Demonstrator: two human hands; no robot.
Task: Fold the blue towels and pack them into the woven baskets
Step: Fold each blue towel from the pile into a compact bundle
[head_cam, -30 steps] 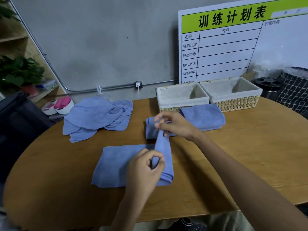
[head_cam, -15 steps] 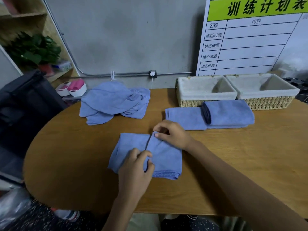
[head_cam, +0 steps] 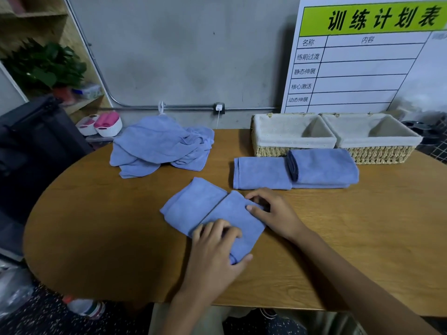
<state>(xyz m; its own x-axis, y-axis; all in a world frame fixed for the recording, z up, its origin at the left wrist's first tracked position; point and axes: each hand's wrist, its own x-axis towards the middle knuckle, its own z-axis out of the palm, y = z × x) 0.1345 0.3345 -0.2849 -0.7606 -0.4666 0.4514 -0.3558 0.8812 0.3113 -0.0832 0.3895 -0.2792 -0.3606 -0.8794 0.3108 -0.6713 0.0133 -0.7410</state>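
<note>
A partly folded blue towel [head_cam: 205, 209] lies on the wooden table [head_cam: 362, 238] in front of me. My left hand [head_cam: 215, 257] grips its near corner, thumb under the edge and fingers on top. My right hand [head_cam: 273, 211] pinches the towel's right corner. Two folded blue towels sit behind: a flat one [head_cam: 261, 172] and a thicker one [head_cam: 324, 168] overlapping its right end. A heap of unfolded blue towels [head_cam: 159, 143] lies at the back left. Two lined woven baskets, the left basket [head_cam: 273, 151] and the right basket [head_cam: 387, 154], stand against the wall; I see no towels inside them.
A white schedule board [head_cam: 362, 56] with a green header leans behind the baskets. A dark bag [head_cam: 31, 141] stands left of the table, beside a shelf with a plant [head_cam: 46, 66] and pink-and-white tubs [head_cam: 104, 123]. A bottle [head_cam: 84, 308] lies on the floor.
The raised right half of the towel was folded over to the left and laid flat. Both hands have shifted to its right-side corners. The camera view moved left.
</note>
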